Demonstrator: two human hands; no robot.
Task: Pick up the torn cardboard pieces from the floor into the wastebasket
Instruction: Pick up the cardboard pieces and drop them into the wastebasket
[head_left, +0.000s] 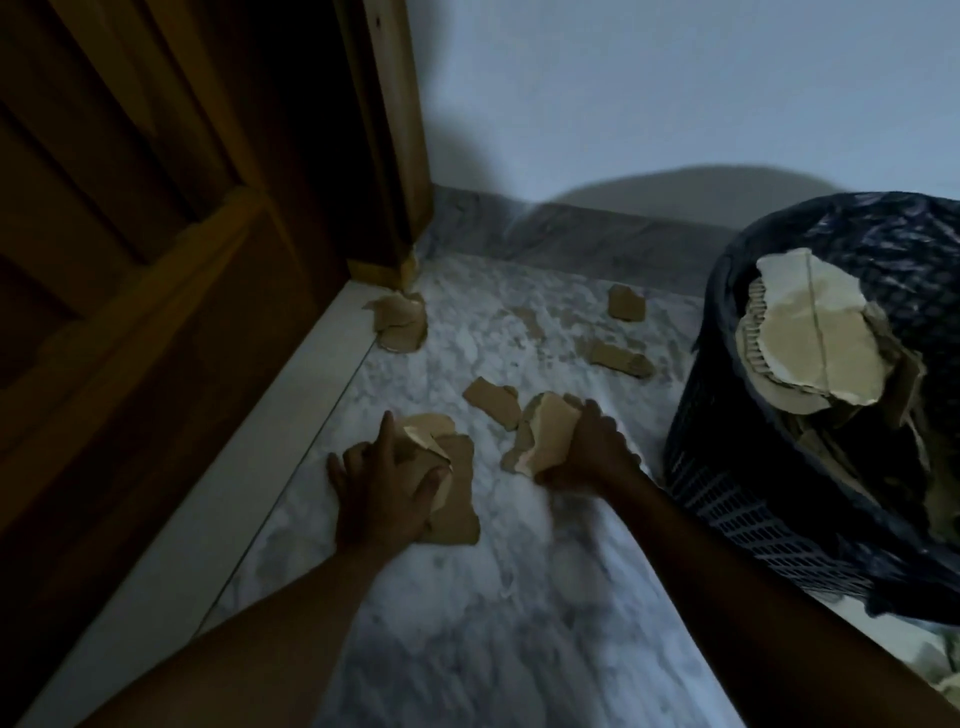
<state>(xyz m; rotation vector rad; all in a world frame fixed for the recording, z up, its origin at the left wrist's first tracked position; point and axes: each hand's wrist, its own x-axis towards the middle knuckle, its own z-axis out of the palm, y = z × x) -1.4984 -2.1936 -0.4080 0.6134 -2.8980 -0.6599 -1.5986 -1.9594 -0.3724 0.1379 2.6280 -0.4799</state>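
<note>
Torn brown cardboard pieces lie scattered on the marble floor (467, 613). My left hand (387, 486) presses down on a flat pile of pieces (457, 499), with its fingers closed around a pale scrap. My right hand (589, 447) grips a bunch of pieces (545, 436) just above the floor. A loose piece (493, 402) lies between the hands. More pieces sit by the door frame (397, 325) and near the far wall (626, 304), (621, 358). The dark mesh wastebasket (753, 499), lined with a dark bag, stands at right and holds large cardboard pieces (815, 332).
A wooden door (130, 234) and its frame close off the left side, with a white threshold strip (249, 467) along the floor. A pale wall (649, 104) and grey skirting (597, 228) bound the far side. The light is dim.
</note>
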